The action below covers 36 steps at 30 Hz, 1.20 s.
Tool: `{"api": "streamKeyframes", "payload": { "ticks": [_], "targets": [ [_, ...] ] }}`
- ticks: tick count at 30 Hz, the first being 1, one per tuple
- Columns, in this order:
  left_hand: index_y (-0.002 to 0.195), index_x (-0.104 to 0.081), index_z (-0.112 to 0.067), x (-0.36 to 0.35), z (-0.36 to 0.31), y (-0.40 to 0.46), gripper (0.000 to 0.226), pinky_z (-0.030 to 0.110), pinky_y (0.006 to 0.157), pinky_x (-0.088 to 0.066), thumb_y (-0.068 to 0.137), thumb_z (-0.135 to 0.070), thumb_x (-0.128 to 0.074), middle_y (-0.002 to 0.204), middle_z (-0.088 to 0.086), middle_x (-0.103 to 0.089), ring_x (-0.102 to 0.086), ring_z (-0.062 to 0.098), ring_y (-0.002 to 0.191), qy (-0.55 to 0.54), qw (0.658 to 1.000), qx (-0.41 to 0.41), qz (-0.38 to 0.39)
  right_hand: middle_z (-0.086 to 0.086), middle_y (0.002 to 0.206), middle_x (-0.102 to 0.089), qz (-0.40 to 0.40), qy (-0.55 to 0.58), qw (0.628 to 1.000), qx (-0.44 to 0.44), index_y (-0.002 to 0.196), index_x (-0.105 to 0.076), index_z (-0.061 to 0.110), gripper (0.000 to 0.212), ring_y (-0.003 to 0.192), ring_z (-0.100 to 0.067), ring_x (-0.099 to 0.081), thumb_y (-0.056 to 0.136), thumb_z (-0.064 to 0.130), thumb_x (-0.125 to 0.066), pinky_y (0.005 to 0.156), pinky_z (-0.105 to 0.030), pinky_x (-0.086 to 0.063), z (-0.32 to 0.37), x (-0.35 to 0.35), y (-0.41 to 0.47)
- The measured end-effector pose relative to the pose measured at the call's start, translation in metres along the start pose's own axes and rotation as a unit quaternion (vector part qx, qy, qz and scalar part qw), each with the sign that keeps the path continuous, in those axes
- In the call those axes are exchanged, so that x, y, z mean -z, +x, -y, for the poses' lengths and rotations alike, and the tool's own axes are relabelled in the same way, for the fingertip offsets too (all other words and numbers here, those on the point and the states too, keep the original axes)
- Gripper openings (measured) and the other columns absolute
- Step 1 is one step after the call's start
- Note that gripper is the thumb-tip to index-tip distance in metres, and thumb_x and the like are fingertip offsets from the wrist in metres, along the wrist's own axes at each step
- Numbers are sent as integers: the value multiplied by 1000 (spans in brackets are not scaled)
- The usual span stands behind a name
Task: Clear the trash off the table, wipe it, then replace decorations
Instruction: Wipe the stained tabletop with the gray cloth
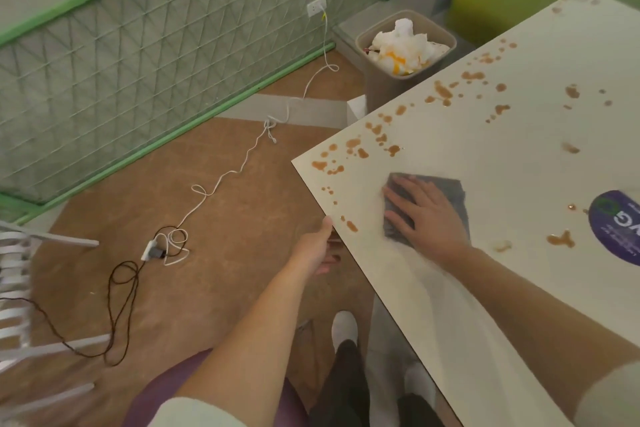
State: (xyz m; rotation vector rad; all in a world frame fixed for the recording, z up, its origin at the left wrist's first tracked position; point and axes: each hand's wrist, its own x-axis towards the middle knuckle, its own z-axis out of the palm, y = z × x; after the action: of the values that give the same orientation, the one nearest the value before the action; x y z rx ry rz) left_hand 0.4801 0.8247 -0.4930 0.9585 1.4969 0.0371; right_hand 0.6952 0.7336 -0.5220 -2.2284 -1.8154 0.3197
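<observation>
A white table [502, 156] fills the right side, spattered with several brown stains [360, 144] along its left and far edges. My right hand [427, 213] presses flat, fingers spread, on a grey cloth [450, 189] lying on the tabletop near the left edge. My left hand [320, 248] grips the table's left edge, thumb on top and fingers curled underneath. A round purple sticker [620, 229] sits on the table at the far right.
A beige trash bin [377, 80] full of crumpled white paper [405, 47] stands on the floor beyond the table. White and dark cables [242, 163] trail across the brown floor to a wall socket. A white chair [20, 288] is at the left.
</observation>
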Motion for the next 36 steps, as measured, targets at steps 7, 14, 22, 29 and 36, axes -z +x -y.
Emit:
{"api": "streamKeyframes", "payload": {
  "ticks": [7, 14, 22, 29, 36],
  "targets": [
    [130, -48, -15, 29, -59, 42, 35, 28, 62, -47, 104, -35, -37, 110, 4, -66, -65, 21, 81, -46, 993, -91, -64, 3, 164, -6, -6, -40, 996, -82, 157, -13, 21, 61, 152, -17, 3, 104, 51, -15, 122, -45, -6, 79, -27, -13],
    [136, -44, -27, 37, -93, 73, 36, 30, 64, -51, 101, -25, -45, 117, 4, -63, -61, 17, 81, -77, 988, -102, -88, 3, 164, -7, 8, -56, 997, -55, 157, -12, 18, 57, 151, -13, 2, 106, 43, -13, 122, -40, -5, 77, -30, 44],
    [132, -46, -24, 44, -97, 79, 31, 28, 62, -47, 102, -18, -47, 85, -8, -59, -56, 11, 67, -105, 990, -71, -59, 8, 163, -10, 52, -31, 997, 44, 156, -17, 23, 53, 151, -11, -3, 107, 41, -12, 121, -36, -4, 97, -32, 24],
    [122, -47, -30, 50, -100, 79, 25, 27, 59, -51, 100, -19, -50, 104, 1, -68, -65, 18, 78, -94, 993, -50, -46, 6, 164, -2, -23, -27, 987, -158, 157, -10, 21, 58, 151, -11, 6, 103, 40, -11, 123, -39, 2, 59, -20, 111],
    [121, -50, -32, 54, -102, 78, 26, 29, 63, -50, 98, -20, -55, 112, 7, -70, -66, 21, 78, -100, 994, -42, -30, 9, 163, -13, 26, -42, 998, 24, 156, -19, 24, 54, 151, -9, -3, 105, 40, -15, 121, -40, -10, 68, -25, 72]
  ]
}}
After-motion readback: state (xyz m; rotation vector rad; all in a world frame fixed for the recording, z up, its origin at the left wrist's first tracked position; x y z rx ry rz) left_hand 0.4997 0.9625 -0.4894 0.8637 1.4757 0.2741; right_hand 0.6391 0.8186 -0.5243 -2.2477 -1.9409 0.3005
